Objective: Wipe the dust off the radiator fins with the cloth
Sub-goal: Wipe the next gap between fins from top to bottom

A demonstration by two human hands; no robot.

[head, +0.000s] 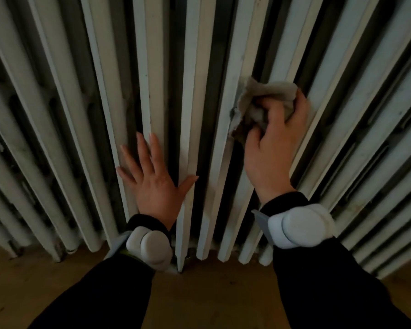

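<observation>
My right hand (273, 148) grips the cloth (268, 93) at 2 o'clock, left hand (152, 184) flat and open; I should press firmly along the fin (240, 55).

Both arms, in black sleeves (109, 293), reach forward side by side. The left hand (152, 179) lies flat, its fingers straight and spread, thumb out to the right. The right hand (274, 148), higher up, curls its fingers round a bunched cloth (268, 93).
</observation>
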